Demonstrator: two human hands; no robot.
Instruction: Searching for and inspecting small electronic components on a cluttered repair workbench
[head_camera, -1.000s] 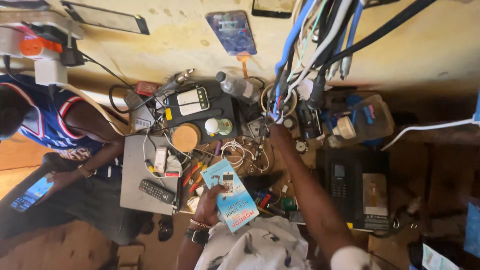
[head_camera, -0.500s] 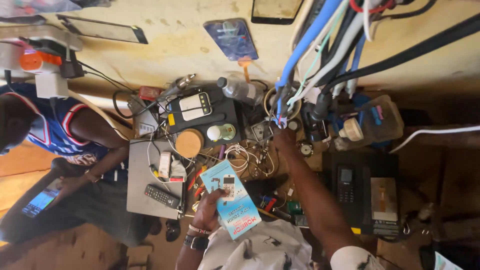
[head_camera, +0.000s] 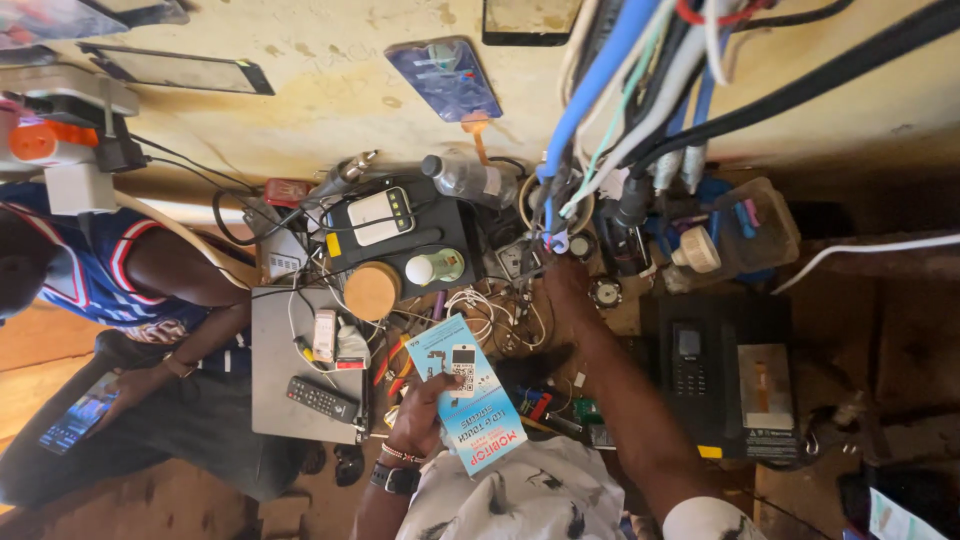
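Left hand (head_camera: 418, 418) closed around the near edge of a flat light-blue packet (head_camera: 465, 405), thumb on top, held over the crowded table (head_camera: 620, 320). Probably light and thin, a card-backed pack: a little stiff but easy to bend, smooth enough to slide, so best pinched at the edge, not on the middle. Right hand (head_camera: 565, 275) stretched far to the hanging cables (head_camera: 600, 100); cannot tell if closed or spread.

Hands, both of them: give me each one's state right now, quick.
Left hand: closed on the light blue packet.
Right hand: reaching among the cables at the back of the bench; fingers hidden, cannot tell.
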